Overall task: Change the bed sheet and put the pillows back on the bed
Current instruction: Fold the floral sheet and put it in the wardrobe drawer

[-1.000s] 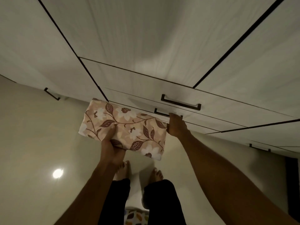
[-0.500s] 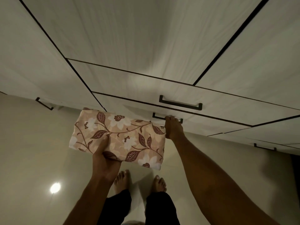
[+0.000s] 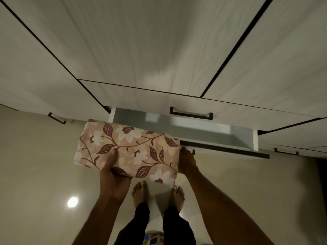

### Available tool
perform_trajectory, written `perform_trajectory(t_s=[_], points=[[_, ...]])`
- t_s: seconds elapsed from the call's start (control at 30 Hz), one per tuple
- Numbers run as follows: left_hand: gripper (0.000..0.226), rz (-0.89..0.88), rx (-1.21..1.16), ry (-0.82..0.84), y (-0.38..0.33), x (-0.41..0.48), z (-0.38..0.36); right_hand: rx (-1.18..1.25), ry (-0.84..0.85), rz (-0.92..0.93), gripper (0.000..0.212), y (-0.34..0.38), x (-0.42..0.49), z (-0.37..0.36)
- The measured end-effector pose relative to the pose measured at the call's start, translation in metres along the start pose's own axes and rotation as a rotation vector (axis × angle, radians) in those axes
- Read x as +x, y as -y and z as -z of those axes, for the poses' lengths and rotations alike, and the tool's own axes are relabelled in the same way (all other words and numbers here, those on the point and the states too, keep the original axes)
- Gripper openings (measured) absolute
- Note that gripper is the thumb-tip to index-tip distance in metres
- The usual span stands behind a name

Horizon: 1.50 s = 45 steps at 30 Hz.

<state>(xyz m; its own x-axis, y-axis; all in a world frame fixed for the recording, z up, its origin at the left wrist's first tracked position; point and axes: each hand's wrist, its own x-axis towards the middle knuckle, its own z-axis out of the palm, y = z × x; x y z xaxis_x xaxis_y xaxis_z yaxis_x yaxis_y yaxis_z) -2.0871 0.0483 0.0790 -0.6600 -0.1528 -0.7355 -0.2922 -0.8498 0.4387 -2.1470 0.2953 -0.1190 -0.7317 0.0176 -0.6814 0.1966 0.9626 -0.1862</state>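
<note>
A folded bed sheet (image 3: 131, 147), peach with white flowers and brown leaves, hangs in front of a white wardrobe. My left hand (image 3: 113, 172) grips its near edge, thumb on top and fingers beneath. My right hand (image 3: 187, 160) is curled round the handle of a drawer (image 3: 230, 138), which stands pulled out. The drawer's inside looks grey and bare where I can see it; the sheet hides its left part.
A closed drawer with a black handle (image 3: 191, 113) sits above the open one, and tall wardrobe doors (image 3: 141, 41) rise above that. More handles (image 3: 56, 117) flank both sides. My bare feet (image 3: 157, 193) stand on the glossy beige floor (image 3: 35, 174). A patterned cloth (image 3: 153, 240) lies behind them.
The drawer was shut before and now stands pulled out by my right hand. My left hand kept hold of the folded sheet, which stayed at about the same spot.
</note>
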Motion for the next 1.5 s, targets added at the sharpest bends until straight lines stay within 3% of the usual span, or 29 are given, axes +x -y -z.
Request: perform_trajectory(t_s=[0.17,0.43,0.5,0.57,0.6,0.7,0.83,0.93,1.1,1.3,1.43,1.5], points=[[0.046,0.043,0.0,-0.022,0.008,-0.006,-0.003,0.033,0.156,0.047,0.049,-0.002,-0.079,-0.007],[0.047,0.112,0.017,-0.023,0.036,0.0,-0.014,0.296,0.379,-0.112,0.074,-0.029,-0.119,-0.084],[0.05,0.13,0.012,-0.028,0.043,0.004,-0.014,0.394,0.446,-0.102,0.06,-0.031,-0.123,-0.085],[0.053,0.136,0.002,-0.038,0.05,0.009,-0.016,0.493,0.513,-0.078,0.029,-0.027,-0.133,-0.058],[0.054,0.14,-0.011,-0.035,0.053,0.01,-0.016,0.571,0.555,-0.092,0.018,-0.03,-0.137,-0.044],[0.051,0.15,-0.044,-0.042,0.064,0.015,-0.021,0.846,0.663,-0.153,0.025,-0.043,-0.141,0.011],[0.047,0.161,-0.133,-0.01,0.081,0.025,-0.023,1.521,0.344,-0.431,0.042,-0.061,-0.13,0.057],[0.052,0.172,-0.152,0.038,0.102,0.036,-0.023,1.872,0.383,-0.346,0.065,-0.063,-0.121,0.074],[0.058,0.273,0.044,0.085,0.132,0.052,-0.02,1.839,0.279,-0.24,0.054,-0.066,-0.097,0.075],[0.055,0.482,0.391,0.04,0.1,0.103,0.007,1.728,0.245,-0.244,0.061,-0.09,-0.073,0.052],[0.043,0.428,0.546,-0.062,0.085,0.148,0.025,1.695,0.263,-0.259,0.056,-0.099,-0.054,0.034],[0.048,0.417,0.733,-0.072,0.085,0.168,0.035,1.661,0.263,-0.277,0.058,-0.109,-0.038,0.023]])
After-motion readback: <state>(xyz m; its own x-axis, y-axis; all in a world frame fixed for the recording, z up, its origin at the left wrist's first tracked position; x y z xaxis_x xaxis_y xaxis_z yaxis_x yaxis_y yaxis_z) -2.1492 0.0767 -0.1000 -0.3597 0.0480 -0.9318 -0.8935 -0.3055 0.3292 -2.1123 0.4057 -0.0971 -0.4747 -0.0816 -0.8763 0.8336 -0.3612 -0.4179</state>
